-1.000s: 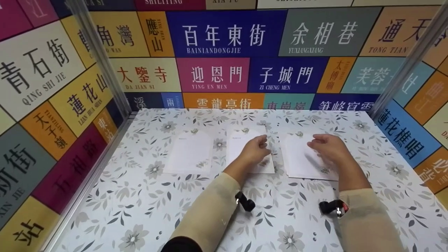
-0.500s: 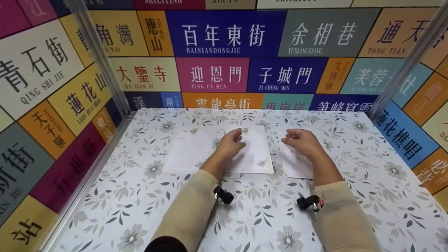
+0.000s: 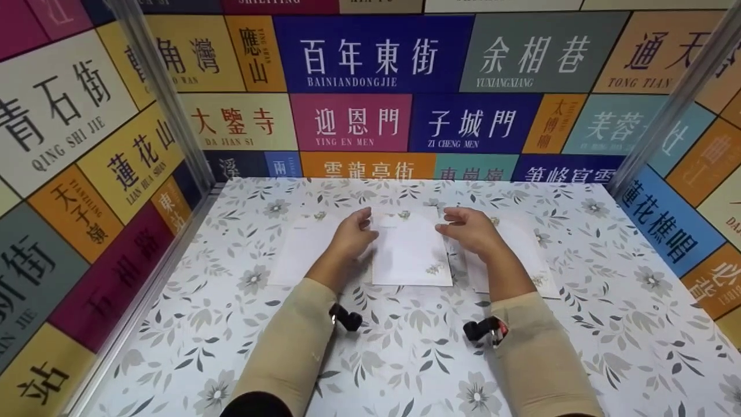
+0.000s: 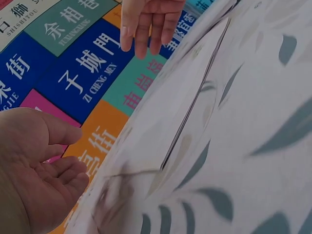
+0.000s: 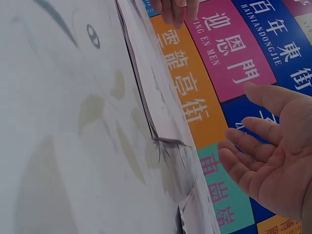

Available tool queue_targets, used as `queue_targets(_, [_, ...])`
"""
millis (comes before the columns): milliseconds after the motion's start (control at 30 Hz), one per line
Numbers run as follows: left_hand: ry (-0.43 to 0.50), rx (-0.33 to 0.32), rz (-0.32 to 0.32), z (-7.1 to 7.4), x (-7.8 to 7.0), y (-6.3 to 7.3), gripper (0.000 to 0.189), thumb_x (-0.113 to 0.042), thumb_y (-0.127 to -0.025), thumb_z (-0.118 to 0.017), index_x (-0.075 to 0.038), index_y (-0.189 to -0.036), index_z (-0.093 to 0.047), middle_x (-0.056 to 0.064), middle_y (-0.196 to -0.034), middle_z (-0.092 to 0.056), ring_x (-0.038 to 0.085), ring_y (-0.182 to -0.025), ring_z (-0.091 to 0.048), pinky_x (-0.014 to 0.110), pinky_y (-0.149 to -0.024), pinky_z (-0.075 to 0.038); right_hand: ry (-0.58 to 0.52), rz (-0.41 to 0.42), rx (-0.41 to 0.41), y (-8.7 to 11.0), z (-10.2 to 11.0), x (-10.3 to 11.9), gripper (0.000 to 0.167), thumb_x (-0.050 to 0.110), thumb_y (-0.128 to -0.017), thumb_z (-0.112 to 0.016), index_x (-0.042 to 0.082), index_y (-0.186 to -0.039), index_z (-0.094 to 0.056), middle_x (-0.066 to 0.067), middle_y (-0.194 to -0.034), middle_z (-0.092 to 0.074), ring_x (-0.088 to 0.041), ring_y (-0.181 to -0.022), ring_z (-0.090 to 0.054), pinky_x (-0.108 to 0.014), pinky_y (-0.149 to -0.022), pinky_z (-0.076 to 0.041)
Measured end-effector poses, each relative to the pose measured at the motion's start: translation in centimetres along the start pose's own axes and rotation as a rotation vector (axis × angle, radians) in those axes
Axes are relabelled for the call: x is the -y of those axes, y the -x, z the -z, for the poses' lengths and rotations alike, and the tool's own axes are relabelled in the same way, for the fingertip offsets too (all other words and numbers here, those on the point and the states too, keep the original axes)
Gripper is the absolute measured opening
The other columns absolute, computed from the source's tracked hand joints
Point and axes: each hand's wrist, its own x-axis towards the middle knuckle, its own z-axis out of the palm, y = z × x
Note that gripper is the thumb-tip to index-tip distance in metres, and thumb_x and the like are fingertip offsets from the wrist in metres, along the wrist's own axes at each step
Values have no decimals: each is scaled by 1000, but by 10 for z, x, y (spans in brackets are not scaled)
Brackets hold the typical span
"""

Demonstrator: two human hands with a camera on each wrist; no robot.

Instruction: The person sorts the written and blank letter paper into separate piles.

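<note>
A middle stack of white paper sheets point(image 3: 411, 255), with a small floral print at its top and lower right corner, lies flat on the table. My left hand point(image 3: 350, 233) hovers at its left side, fingers loosely bent and holding nothing. On the opposite side is my right hand point(image 3: 470, 229), palm facing inward, also holding nothing. The left wrist view shows a gap between the left hand point(image 4: 44, 165) and the stack's edge point(image 4: 195, 100). From the right wrist, the right hand point(image 5: 273, 146) appears apart from the paper too.
Similar white paper lies to the left point(image 3: 301, 255) and to the right point(image 3: 518, 260), each partly covered by a hand or forearm. A floral cloth point(image 3: 405, 359) covers the table. Walls with coloured name panels point(image 3: 376, 55) enclose the back and sides.
Both hands have moved left. The left hand went from over the middle stack to its left side; the right hand from over the right paper to the middle stack's right side. The papers look unmoved.
</note>
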Motion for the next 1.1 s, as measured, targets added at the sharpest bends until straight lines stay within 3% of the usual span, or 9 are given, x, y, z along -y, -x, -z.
queue_targets(233, [18, -3, 27, 3, 1, 0, 72, -4, -98, -69, -12, -164, -43, 10, -171, -44, 31, -158, -44, 44, -128, -43, 18, 6, 15, -1, -4, 2, 75, 37, -97, -78, 17, -162, -48, -8, -165, -52, -33, -153, -48, -51, -126, -44])
queue_targets(367, [-21, 52, 71, 1, 1, 5, 79, -15, -97, -76, -22, -167, -40, 10, -173, -40, 30, -161, -40, 46, -131, -38, 93, -1, 54, 1, -4, -2, 83, 46, -95, -79, 23, -166, -42, -9, -171, -44, -35, -159, -41, -57, -127, -41])
queue_targets(467, [-117, 147, 62, 0, 3, 9, 89, -26, -93, -83, -23, -168, -36, 9, -176, -34, 29, -164, -33, 45, -136, -28, 167, 11, 120, 1, -6, -7, 95, 53, -91, -82, 25, -169, -36, -13, -175, -36, -39, -163, -32, -62, -130, -35])
queue_targets(633, [-369, 297, 19, -1, 4, 13, 106, -42, -84, -91, -25, -170, -31, 1, -181, -21, 25, -170, -15, 46, -140, -10, 306, 69, 236, 0, -11, -15, 109, 59, -85, -85, 21, -171, -29, -16, -178, -27, -41, -166, -22, -63, -134, -22])
queue_targets(700, [-468, 337, 13, -1, 4, 14, 111, -48, -81, -92, -28, -171, -30, -2, -182, -18, 23, -170, -11, 47, -140, -8, 349, 83, 265, 1, -13, -16, 111, 59, -84, -86, 18, -170, -30, -16, -179, -25, -42, -167, -19, -63, -135, -19])
queue_targets(800, [-618, 398, -46, -3, 3, 14, 113, -52, -82, -90, -23, -171, -28, 2, -182, -17, 26, -170, -10, 48, -140, -9, 403, 93, 294, 3, -15, -15, 110, 57, -83, -87, 16, -169, -33, -17, -179, -22, -42, -167, -16, -63, -136, -15])
queue_targets(933, [-763, 424, -130, -4, 4, 15, 112, -52, -84, -88, -13, -170, -29, 10, -181, -18, 32, -170, -12, 48, -140, -11, 473, 95, 327, 3, -18, -16, 106, 52, -83, -89, 16, -168, -37, -14, -181, -19, -41, -168, -12, -62, -137, -12])
queue_targets(1100, [-772, 409, -78, -6, 5, 17, 108, -47, -83, -90, -17, -170, -32, 3, -182, -17, 28, -170, -10, 46, -139, -11, 531, 85, 354, 3, -22, -17, 102, 41, -82, -90, 18, -167, -39, -9, -182, -16, -39, -169, -10, -61, -137, -12])
